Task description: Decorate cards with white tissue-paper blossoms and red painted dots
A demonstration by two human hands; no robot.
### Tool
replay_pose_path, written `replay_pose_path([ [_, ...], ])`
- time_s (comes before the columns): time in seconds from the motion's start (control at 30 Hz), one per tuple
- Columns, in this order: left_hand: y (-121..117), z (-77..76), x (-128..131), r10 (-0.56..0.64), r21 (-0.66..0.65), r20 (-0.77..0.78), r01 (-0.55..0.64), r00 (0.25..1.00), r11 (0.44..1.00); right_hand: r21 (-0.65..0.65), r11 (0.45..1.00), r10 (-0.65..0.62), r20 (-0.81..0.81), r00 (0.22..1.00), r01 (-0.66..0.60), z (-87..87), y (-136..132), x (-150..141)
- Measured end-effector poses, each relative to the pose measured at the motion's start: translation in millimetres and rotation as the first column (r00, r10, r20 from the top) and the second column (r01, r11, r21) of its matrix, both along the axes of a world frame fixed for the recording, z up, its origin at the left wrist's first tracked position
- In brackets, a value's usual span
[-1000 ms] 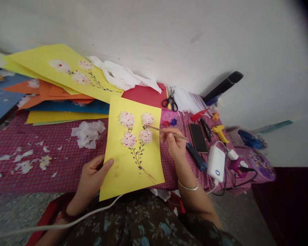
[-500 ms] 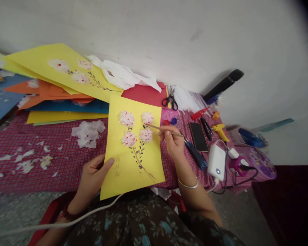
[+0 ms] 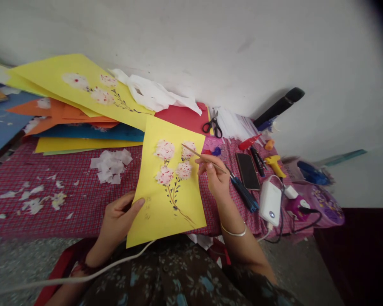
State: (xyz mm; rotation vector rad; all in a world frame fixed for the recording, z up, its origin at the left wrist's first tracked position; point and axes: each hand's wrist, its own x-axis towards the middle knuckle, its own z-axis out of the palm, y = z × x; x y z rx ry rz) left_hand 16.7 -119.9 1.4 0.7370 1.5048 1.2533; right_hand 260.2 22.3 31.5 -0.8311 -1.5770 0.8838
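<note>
Between my hands is a yellow sheet of paper (image 3: 159,204) bearing several fluffy white paper blossoms dotted with red, above painted brown stems and small dark leaves. My left hand (image 3: 121,216) grips its lower left edge, thumb on top beside some faint handwriting. A thin brown paintbrush (image 3: 204,158) is pinched in my right hand (image 3: 214,176), at the sheet's right side. The brush's tip lies over the upper right blossom (image 3: 188,149); whether it touches, I cannot tell.
White paper pieces (image 3: 111,165) lie left of the sheet. Stacked coloured papers (image 3: 92,131) and black scissors (image 3: 213,126) sit behind. On the right are a phone (image 3: 248,171), blue cutter-like tool (image 3: 245,195), white power bank (image 3: 270,202) and yellow glue gun (image 3: 275,165). A white cable (image 3: 83,278) crosses my lap.
The sheet's upper part has shifted right and tilted. The brush tip has moved up from below the upper right blossom to over it. Both hands keep their hold.
</note>
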Motion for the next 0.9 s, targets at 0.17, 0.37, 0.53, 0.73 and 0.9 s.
replay_pose_path([
  [0.17, 0, 0.5, 1, 0.000, 0.008, 0.012, 0.000, 1.000, 1.000, 0.032, 0.998, -0.058, -0.076, 0.995, 0.060, -1.0, -1, 2],
  [0.37, -2, -3.1, -1, 0.000, -0.005, 0.026, 0.000, 1.000, 1.000, 0.008, 0.999, -0.044, 0.009, 0.999, 0.044, -1.9, 1, 2],
  [0.53, -2, -3.2, -2, -0.023, 0.009, 0.034, 0.022, 0.999, 1.000, 0.033, 0.997, -0.071, -0.008, 0.997, 0.071, -0.5, 1, 4],
  [0.73, -1, -1.9, -1, 0.004, 0.007, 0.072, -0.004, 0.997, 1.000, 0.023, 0.999, -0.044, -0.013, 0.999, 0.044, 0.2, 0, 3],
  [0.9, -1, -2.6, -1, 0.035, -0.027, 0.111, -0.032, 0.993, 0.999, -0.060, 0.989, -0.148, -0.254, 0.956, 0.137, 2.4, 11, 16],
])
